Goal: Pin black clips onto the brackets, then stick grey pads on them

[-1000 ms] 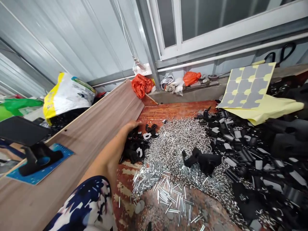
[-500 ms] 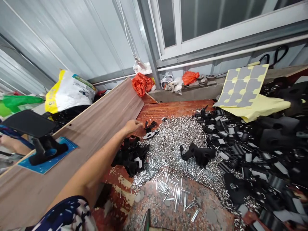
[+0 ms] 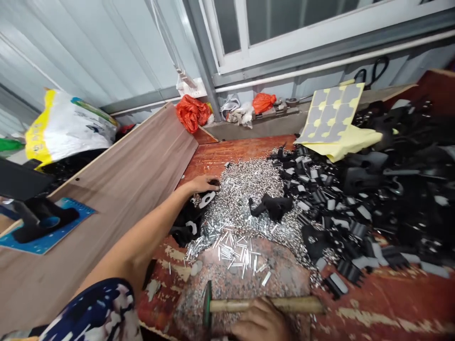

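Observation:
My left hand [image 3: 203, 184] reaches across the bench, its fingers closed on a black plastic part [image 3: 214, 182] at the left of the metal pile. Just below it lies a black piece with a white oval pad [image 3: 206, 200]. At the bottom, my right hand [image 3: 261, 321] has its fingers over the wooden handle of a hammer [image 3: 298, 304]. The hammer lies crosswise, its dark head to the left, above a worn stone slab [image 3: 284, 279]. Loose silver pins [image 3: 231, 251] are scattered on the slab.
Small metal pieces [image 3: 249, 184] form a heap mid-bench, with a black part [image 3: 273, 207] on top. Many black parts [image 3: 330, 203] pile up on the right, below a yellow sticker sheet [image 3: 330, 113]. A wooden board [image 3: 142, 161] borders the left, where a black stand [image 3: 42, 218] sits.
My left hand has closed on a black part. My right hand has come into view at the hammer, which now shows much more than its head. The whole view has shifted.

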{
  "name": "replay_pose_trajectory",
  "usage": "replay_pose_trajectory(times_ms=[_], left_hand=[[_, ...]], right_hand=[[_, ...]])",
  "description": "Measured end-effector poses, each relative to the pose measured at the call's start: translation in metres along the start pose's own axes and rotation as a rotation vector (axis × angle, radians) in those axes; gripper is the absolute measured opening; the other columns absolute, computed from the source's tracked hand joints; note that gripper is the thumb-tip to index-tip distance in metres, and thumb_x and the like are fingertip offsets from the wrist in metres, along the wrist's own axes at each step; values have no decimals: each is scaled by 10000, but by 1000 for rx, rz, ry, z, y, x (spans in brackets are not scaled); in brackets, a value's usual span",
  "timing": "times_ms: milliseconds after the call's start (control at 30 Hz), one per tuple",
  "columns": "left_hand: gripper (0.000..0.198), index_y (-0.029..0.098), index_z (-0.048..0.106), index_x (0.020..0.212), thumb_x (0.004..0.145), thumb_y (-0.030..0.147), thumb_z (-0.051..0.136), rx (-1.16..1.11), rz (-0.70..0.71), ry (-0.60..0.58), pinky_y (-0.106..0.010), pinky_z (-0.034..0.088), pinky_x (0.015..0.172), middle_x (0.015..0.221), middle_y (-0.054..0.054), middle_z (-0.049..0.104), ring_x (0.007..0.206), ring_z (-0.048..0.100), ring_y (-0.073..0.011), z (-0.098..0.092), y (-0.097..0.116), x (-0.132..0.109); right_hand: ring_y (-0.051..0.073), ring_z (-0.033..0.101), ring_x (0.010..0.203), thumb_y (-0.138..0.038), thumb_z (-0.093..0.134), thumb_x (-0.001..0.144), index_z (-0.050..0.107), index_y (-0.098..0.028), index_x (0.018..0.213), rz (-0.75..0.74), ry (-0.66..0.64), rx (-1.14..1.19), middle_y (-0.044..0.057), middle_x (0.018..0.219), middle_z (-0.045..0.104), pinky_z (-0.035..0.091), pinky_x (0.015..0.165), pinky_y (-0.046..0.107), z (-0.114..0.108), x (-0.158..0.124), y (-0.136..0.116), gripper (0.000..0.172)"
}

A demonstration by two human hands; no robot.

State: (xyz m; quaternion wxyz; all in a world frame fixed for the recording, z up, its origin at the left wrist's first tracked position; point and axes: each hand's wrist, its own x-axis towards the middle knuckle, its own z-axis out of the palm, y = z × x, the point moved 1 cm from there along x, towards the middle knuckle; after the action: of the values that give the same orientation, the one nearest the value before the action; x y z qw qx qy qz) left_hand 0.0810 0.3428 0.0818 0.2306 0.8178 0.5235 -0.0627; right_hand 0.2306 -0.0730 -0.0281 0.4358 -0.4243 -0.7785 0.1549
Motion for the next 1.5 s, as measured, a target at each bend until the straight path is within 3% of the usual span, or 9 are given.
replay_pose_trajectory(times_ms=[233, 467, 633, 867, 933, 1033, 1167, 1367, 1500], left_hand=[[739, 157, 567, 1481, 869, 553, 691, 93, 133, -25, -288, 504, 920, 1202, -79, 774, 995, 713, -238, -9, 32, -91], [738, 203, 568, 1476, 925, 692, 525, 223, -27, 293, -308, 488, 863, 1154, -77, 774, 1003, 705, -279, -22, 79, -167], [658, 189, 638, 1398, 917, 634, 583, 140, 256, 155, -284, 477, 872, 1100, -38, 791, 929, 699, -230, 18, 136, -192], [592, 214, 690, 1368, 889, 552, 602, 363, 460, 70, -384, 500, 823, 1138, -143, 791, 992, 722, -344, 88, 197, -230], [551, 240, 704, 1350, 896, 533, 596, 423, 404, 90, -396, 504, 785, 1064, -147, 794, 954, 725, -357, 105, 196, -257], [512, 222, 711, 1335, 915, 483, 577, 490, 284, 106, -416, 522, 741, 1025, -171, 766, 931, 723, -380, 135, 182, -303], [509, 242, 671, 1406, 930, 370, 546, 525, 227, 113, -428, 571, 746, 1168, -170, 705, 970, 729, -368, 176, 150, -340], [473, 240, 693, 1363, 908, 337, 606, 375, 483, 387, -479, 512, 1077, 1535, -189, 506, 1296, 610, -372, 201, 104, -331], [585, 204, 608, 1411, 931, 533, 554, 184, 430, 720, -543, 473, 1109, 1454, -207, 549, 1323, 564, -402, 211, 88, -343]], right_hand=[[177, 576, 844, -197, 589, 964, 679, -231, 871, -17, -192, -119, -9, 824, 718, 453, 805, 329, -33, 25, -25, 134], [188, 574, 951, -249, 598, 999, 732, -237, 1036, -45, -215, -241, -15, 952, 738, 426, 842, 349, -24, 18, -21, 140], [181, 602, 978, -272, 599, 1005, 752, -247, 1030, -25, -222, -264, -28, 975, 766, 433, 855, 345, -18, 24, -18, 157], [190, 634, 930, -292, 590, 993, 766, -242, 968, -183, -265, -349, -11, 936, 777, 441, 865, 357, -45, 5, -31, 185], [168, 632, 852, -282, 608, 958, 753, -259, 869, -119, -187, -375, -36, 835, 753, 452, 861, 331, -78, -15, -26, 172], [159, 630, 823, -236, 551, 971, 733, -248, 821, 230, 64, -495, -11, 844, 738, 475, 819, 289, -145, -36, 4, 236], [252, 615, 1082, -156, 339, 1032, 740, -171, 1107, 404, 213, -625, 135, 1118, 733, 463, 977, 399, -212, -21, 68, 409], [265, 413, 1446, -151, 503, 980, 658, -190, 1367, 407, 113, -694, 93, 1558, 546, 349, 1184, 424, -228, 33, 118, 419], [295, 468, 1372, -264, 534, 1006, 677, -219, 1338, 475, 108, -754, 105, 1509, 582, 397, 1134, 456, -223, 15, 113, 364]])
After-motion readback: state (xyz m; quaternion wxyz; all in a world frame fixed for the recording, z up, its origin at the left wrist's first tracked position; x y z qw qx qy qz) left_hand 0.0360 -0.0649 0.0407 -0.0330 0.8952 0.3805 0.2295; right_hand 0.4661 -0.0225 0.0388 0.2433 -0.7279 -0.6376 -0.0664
